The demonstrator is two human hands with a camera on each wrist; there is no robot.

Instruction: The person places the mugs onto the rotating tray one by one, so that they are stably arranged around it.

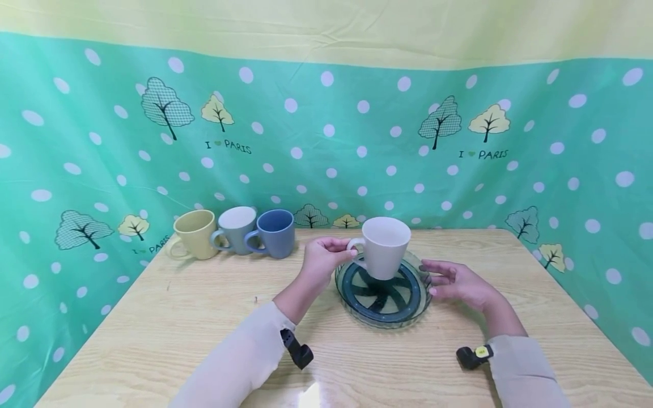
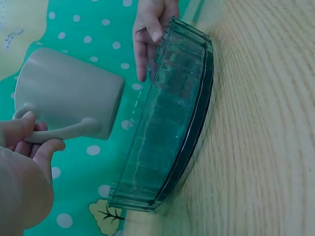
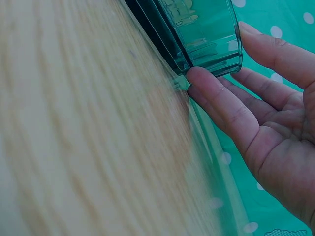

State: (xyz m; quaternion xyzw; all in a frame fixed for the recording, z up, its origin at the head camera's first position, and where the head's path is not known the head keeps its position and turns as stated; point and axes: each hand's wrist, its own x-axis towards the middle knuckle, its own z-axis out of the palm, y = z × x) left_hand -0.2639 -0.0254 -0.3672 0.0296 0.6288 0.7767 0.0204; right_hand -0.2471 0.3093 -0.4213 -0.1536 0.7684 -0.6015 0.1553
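Note:
Pinched by its handle, a pale grey-white mug (image 1: 386, 249) hangs upright in my left hand (image 1: 323, 259). In the left wrist view, the mug (image 2: 69, 93) is held above the rim of a round clear green tray (image 2: 162, 123) with a gap between them. The tray (image 1: 382, 324) stands on the table and has a dark swirl pattern on its bottom. At its right side is my right hand (image 1: 461, 283), fingers spread loosely and fingertips right at the wall. The right wrist view shows the fingers (image 3: 221, 98) extended beside the tray's edge (image 3: 216, 59).
At the back left of the wooden table (image 1: 204, 328) stand a yellow mug (image 1: 196, 235), a grey-blue mug (image 1: 238, 231) with a white inside, and a blue mug (image 1: 278, 235). A green dotted curtain (image 1: 326, 170) hangs along the table's back and sides.

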